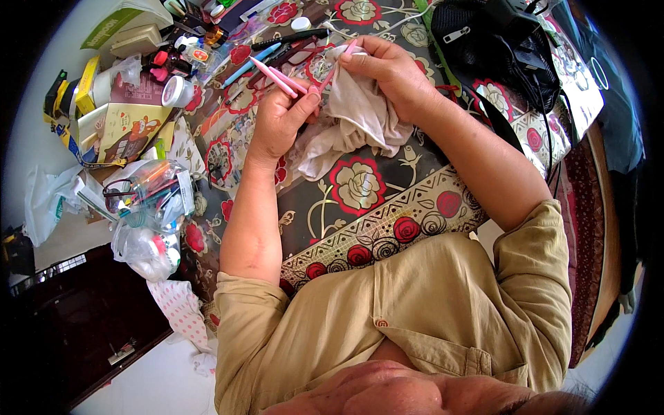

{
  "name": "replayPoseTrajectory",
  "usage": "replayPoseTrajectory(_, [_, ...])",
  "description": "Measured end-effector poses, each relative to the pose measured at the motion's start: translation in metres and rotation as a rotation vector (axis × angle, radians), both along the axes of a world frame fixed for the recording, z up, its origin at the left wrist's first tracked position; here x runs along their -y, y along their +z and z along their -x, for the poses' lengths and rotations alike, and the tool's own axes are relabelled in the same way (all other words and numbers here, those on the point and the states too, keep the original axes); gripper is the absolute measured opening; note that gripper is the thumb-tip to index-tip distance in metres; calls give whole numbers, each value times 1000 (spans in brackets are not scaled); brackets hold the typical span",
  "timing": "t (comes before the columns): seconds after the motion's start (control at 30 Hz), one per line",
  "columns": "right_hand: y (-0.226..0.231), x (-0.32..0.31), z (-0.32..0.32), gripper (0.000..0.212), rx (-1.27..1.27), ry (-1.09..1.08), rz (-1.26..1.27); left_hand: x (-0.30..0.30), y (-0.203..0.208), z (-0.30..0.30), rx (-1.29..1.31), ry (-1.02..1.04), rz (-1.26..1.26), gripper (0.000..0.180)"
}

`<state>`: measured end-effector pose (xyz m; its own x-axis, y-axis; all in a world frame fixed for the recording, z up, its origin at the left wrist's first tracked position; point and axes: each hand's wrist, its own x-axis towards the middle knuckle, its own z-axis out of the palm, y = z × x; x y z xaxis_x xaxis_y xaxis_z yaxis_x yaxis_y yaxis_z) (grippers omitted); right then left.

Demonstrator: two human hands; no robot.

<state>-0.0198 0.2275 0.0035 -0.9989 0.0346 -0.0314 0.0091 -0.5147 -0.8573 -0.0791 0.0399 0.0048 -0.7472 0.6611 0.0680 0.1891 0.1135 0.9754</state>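
My left hand is closed around several slim pink pens, whose pointed ends stick out past the fingers toward the upper left. Close by on the right, my right hand pinches a crumpled white cloth together with another pink pen. That pen slants down from the right fingers toward the left hand, partly covered by the cloth. The loose part of the cloth hangs below the right hand and rests on the table. A blue pen and a black pen lie just beyond my left hand.
The flowered tablecloth lies under everything. On the left are small bottles, a white-lidded jar, a yellow box and a clear container of pens. A black bag sits at the far right, and a white cap lies beyond the pens.
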Motion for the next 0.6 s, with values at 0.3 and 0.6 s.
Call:
replayPoseTrajectory(0.3, [0, 0, 1, 17, -1, -19, 79, 0, -2, 1, -28, -7, -20, 19])
replayPoseTrajectory(0.6, [-6, 8, -1, 17, 19, 99, -162, 4, -6, 4, -26, -45, 43, 24])
